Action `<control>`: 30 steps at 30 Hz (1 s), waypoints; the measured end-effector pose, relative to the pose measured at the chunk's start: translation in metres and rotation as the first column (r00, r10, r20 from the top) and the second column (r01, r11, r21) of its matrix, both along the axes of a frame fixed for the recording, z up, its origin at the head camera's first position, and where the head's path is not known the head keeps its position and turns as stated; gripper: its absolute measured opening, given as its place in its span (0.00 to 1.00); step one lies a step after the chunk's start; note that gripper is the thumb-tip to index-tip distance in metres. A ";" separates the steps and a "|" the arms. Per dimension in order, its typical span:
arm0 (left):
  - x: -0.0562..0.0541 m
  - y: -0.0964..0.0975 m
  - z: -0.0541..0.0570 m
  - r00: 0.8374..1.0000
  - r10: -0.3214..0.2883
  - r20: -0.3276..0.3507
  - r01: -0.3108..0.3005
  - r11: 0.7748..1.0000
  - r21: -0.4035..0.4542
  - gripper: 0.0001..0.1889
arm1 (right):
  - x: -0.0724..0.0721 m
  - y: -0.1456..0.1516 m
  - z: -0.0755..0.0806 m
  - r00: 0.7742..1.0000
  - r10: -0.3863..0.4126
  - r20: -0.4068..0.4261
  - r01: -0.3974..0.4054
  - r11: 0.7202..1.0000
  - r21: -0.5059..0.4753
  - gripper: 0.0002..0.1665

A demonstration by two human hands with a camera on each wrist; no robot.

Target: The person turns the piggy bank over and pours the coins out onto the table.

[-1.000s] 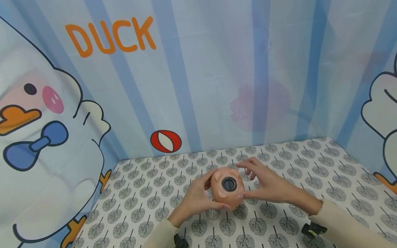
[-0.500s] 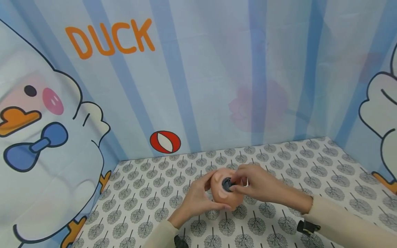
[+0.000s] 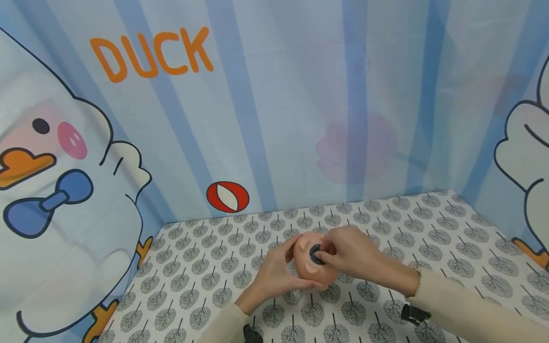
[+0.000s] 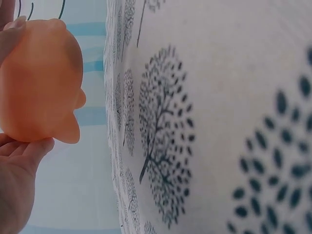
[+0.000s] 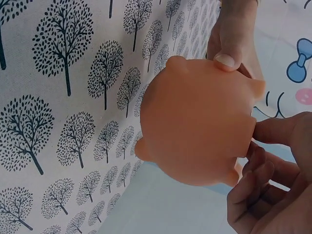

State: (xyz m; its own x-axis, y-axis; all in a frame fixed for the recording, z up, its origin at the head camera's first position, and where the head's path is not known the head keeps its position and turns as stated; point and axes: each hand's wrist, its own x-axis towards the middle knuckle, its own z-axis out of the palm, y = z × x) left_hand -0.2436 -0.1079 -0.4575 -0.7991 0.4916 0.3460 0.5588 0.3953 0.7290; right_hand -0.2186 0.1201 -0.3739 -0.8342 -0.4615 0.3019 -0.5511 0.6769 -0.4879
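A rounded orange-pink piggy bank with short stubby nubs is held up over the table, its side with a black round stopper facing the head camera. My left hand grips the body from the left, thumb low and fingers around the far side. The right hand pinches at the stopper with thumb and curled fingers, covering part of it. In the right wrist view the stopper is hidden behind the piggy bank, with the right hand at its edge. The left wrist view shows its smooth side.
A white cloth with grey tree prints covers the table. Behind it hangs a blue striped curtain with duck drawings. Dark straps with small devices sit at the wrists.
My right hand has come in from the piggy bank's right side, where its fingers stood apart, and now pinches the stopper. The left hand keeps its grip.
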 end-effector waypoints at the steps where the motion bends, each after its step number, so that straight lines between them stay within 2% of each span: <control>1: 0.000 0.000 0.000 1.000 0.000 -0.001 0.000 1.000 0.002 0.61 | 0.000 -0.001 0.000 1.000 -0.008 -0.003 0.008 1.000 0.003 0.10; 13: -0.004 0.005 0.001 1.000 -0.016 0.004 0.016 0.998 0.057 0.60 | 0.002 -0.010 -0.004 0.993 -0.119 0.006 0.119 0.993 -0.020 0.09; 18: -0.003 0.006 0.002 1.000 -0.005 -0.020 0.006 0.999 0.048 0.61 | 0.004 -0.011 -0.004 0.989 -0.147 0.014 0.147 0.988 -0.037 0.10; 23: -0.002 0.005 0.002 0.997 0.019 -0.072 -0.018 1.000 0.010 0.61 | 0.005 -0.010 -0.006 0.990 -0.139 0.007 0.139 0.988 -0.061 0.09; 30: 0.000 0.004 -0.001 0.999 0.017 -0.042 -0.016 0.999 0.029 0.62 | 0.006 -0.011 -0.010 0.995 -0.098 0.027 0.100 0.991 -0.092 0.11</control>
State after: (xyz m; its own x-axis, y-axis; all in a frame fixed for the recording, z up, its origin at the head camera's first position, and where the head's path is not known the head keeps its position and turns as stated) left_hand -0.2436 -0.1036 -0.4581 -0.7914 0.4680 0.3932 0.5828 0.3837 0.7163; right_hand -0.2129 0.1092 -0.3836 -0.8815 -0.3467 0.3207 -0.4717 0.6788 -0.5628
